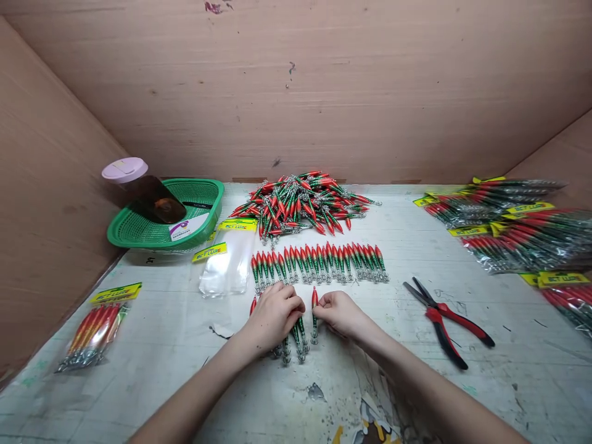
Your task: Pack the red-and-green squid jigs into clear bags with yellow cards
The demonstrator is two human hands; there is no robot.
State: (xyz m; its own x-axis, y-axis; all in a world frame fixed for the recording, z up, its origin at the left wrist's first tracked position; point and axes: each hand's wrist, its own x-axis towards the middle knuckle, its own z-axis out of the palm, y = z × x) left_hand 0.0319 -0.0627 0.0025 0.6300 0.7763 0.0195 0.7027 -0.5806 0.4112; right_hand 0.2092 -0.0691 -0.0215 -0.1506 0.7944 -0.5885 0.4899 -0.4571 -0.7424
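One lure (315,298) is pinched in the grip of the right hand (341,313), beside lures (300,333) partly covered by the left hand (277,311), whose grip cannot be told, and hooks (314,339) could be snagged by crowding.

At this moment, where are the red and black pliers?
In the head view, the pliers lie right of centre on the table, between the right hand and the rightmost bagged lures.

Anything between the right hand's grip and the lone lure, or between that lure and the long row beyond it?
Nothing visible. The right hand has its fingertips at the lone lure; only tabletop shows between lure and long row. The left hand is off to the left.
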